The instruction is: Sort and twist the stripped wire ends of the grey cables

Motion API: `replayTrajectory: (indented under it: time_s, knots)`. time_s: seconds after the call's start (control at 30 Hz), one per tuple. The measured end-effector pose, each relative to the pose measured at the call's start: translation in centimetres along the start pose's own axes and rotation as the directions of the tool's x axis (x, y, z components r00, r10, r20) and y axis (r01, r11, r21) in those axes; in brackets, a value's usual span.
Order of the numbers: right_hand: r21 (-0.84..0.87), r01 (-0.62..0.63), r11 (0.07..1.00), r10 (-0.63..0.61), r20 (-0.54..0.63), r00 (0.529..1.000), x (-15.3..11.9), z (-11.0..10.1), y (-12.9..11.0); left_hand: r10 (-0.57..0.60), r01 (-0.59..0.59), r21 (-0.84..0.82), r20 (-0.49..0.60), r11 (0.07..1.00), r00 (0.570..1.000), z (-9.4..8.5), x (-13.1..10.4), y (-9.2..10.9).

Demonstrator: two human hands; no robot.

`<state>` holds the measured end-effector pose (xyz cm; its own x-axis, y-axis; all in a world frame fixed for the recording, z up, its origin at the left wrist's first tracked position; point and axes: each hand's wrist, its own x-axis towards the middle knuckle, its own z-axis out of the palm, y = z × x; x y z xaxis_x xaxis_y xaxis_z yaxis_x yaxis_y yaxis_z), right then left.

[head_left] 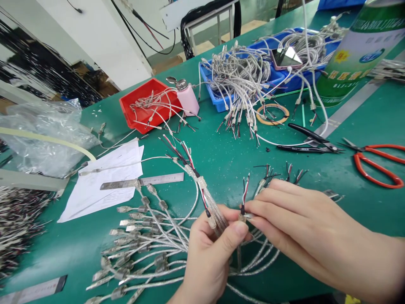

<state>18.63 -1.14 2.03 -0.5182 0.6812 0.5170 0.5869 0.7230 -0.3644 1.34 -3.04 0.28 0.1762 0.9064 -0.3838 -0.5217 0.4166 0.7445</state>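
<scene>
Between thumb and fingers, my left hand (211, 249) grips a bundle of grey shielded USB cables (217, 207), their stripped ends pointing up. One cable end (242, 210) stands apart at the left thumb, with red, white and black wires rising from a black sleeve. My right hand (294, 223) is closed in a pinch right beside that sleeve. A thin silvery piece shows at its fingertips; what it belongs to is hidden. USB plugs (126, 222) fan out on the green table to the left, and more stripped wire ends (289, 172) lie behind the right hand.
Beyond my hands are a red tray (126, 107), a pink pump bottle (189, 101), blue trays (218, 104) heaped with cables, and a phone (286, 58). Black nippers (311, 141), orange-handled scissors (376, 162) and a large can (351, 59) are right. Paper (72, 202) and a steel ruler (164, 178) lie left.
</scene>
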Motion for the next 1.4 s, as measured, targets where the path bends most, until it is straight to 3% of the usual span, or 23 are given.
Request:
replayTrajectory:
  time_s: [0.53,0.97,1.13,1.23,1.3,1.4]
  knots:
    - [0.101,-0.01,0.995,0.01,0.004,1.0,0.2,-0.1,0.0,0.02,-0.019,0.024,-0.011,1.0,1.0,0.2,0.0,0.2]
    - [0.207,-0.239,0.949,0.229,0.068,0.971,-0.1,-0.5,1.2,0.018,-0.017,0.074,-0.019,0.997,1.0,0.0,0.0,0.0]
    - [0.16,-0.358,0.92,0.377,-0.11,0.919,-0.1,-0.8,1.7,0.053,-0.041,0.186,-0.063,0.982,0.997,-0.2,0.6,-0.5]
    - [0.136,-0.362,0.922,0.384,-0.227,0.895,0.0,-1.3,1.7,0.078,-0.065,0.248,-0.043,0.967,0.996,-0.5,0.9,-0.7]
    - [0.164,-0.326,0.931,0.354,-0.186,0.917,0.0,-1.5,1.7,0.08,-0.085,0.278,0.031,0.957,0.996,-0.6,1.0,-0.8]
    - [0.3,-0.334,0.894,0.333,0.054,0.941,0.4,-1.2,1.8,0.069,-0.129,0.308,0.199,0.943,0.978,-0.7,1.3,-0.9]
